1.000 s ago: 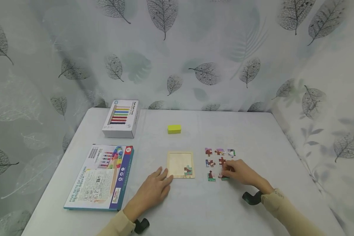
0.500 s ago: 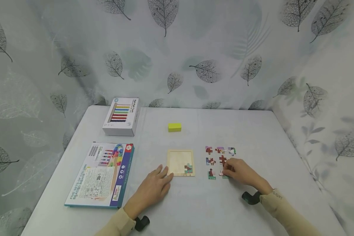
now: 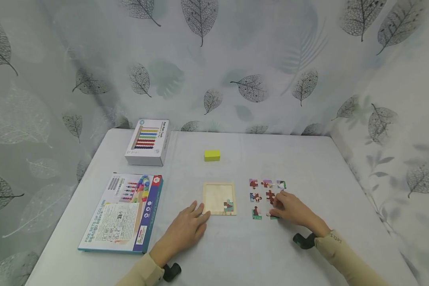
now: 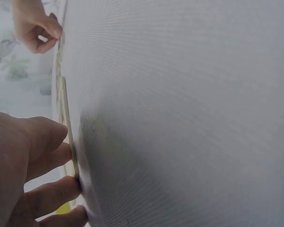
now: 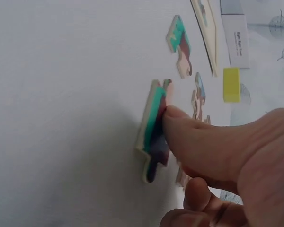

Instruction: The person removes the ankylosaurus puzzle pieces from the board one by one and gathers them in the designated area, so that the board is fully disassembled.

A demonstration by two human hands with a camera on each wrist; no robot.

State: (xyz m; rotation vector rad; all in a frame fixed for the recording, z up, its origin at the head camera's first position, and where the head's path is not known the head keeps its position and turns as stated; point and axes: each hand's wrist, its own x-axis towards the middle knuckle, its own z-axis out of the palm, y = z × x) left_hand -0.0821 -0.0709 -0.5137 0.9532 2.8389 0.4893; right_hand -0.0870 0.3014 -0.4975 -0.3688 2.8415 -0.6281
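A square wooden puzzle tray [image 3: 218, 190] lies mid-table, with one picture piece [image 3: 228, 205] in its lower right corner. The spread fingertips of my left hand [image 3: 186, 228] touch the tray's lower left edge. To the right of the tray, jigsaw pieces are laid out in rows; one brown-red piece [image 3: 270, 197] is in the middle. My right hand [image 3: 294, 209] is at the bottom row, fingers curled, thumb on a green and dark jigsaw piece [image 5: 154, 127]. That piece appears to lie on the table. In the right wrist view, the index fingertip's contact with it is hidden.
A yellow block [image 3: 212, 155] sits behind the tray. On the left stand a white abacus box [image 3: 146, 143] and a flat bead-set box [image 3: 121, 212]. The white table [image 3: 214, 254] meets leaf-patterned curtains [image 3: 214, 59] at its back.
The right hand's fingers have shifted slightly at the same piece, so more of its green edge shows. The left hand stays at the tray; the head view tilts a little.
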